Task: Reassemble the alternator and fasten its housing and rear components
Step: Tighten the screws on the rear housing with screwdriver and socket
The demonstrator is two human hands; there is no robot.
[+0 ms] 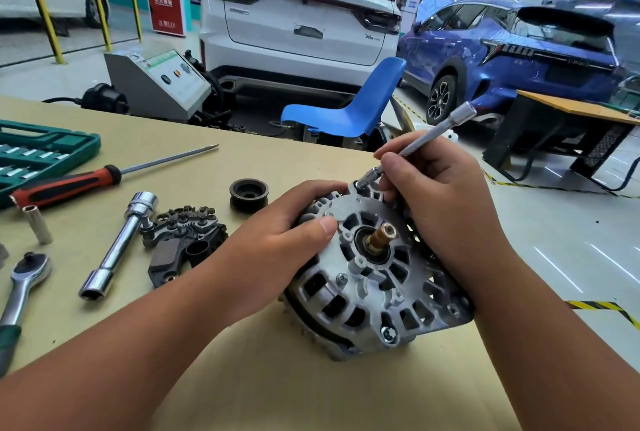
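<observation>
Your left hand (287, 240) is gripping the alternator (374, 278); your right hand (440, 188) is pinching the extension bar (415, 150) at its top bolt.

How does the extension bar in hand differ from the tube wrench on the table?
The extension bar is slim and matte; the tube wrench is thicker, mirror-bright. The bar is tilted in the right hand, tip on the alternator; the wrench lies flat on the table, unheld. Both are silver metal.

On the bench (311, 396): one alternator (374, 274), one pulley (248, 194), one black plate (183, 240), one screwdriver (86, 181), one ratchet (24, 278), one tube wrench (117, 247), one socket (37, 224); one tool case (41, 153) at the left edge. One extension bar (426, 143). Past the far edge, one chair (346, 108).
</observation>
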